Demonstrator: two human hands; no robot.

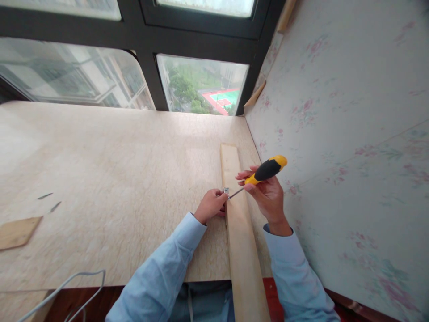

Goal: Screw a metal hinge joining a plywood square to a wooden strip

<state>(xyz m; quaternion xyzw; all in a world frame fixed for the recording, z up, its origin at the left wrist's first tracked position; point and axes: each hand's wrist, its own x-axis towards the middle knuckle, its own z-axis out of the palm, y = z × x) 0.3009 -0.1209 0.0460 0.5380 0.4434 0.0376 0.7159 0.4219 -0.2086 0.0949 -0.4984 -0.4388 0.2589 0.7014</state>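
A long pale wooden plank (241, 241) lies on the beige marble-look counter (110, 179), close to the papered wall. My left hand (210, 205) is closed at the plank's left edge, pinching a small metal bracket (226, 191) against the wood. My right hand (266, 192) grips a screwdriver with a yellow and black handle (266, 170). Its thin shaft slants down and left, and the tip meets the bracket. Both arms wear light blue sleeves.
A flat wooden offcut (17, 231) lies at the counter's left edge, with two small dark slivers (49, 202) beyond it. A grey wire hanger (67, 288) sticks up at the bottom left. Windows (201, 85) run behind the counter. A floral wall (335, 134) stands to the right.
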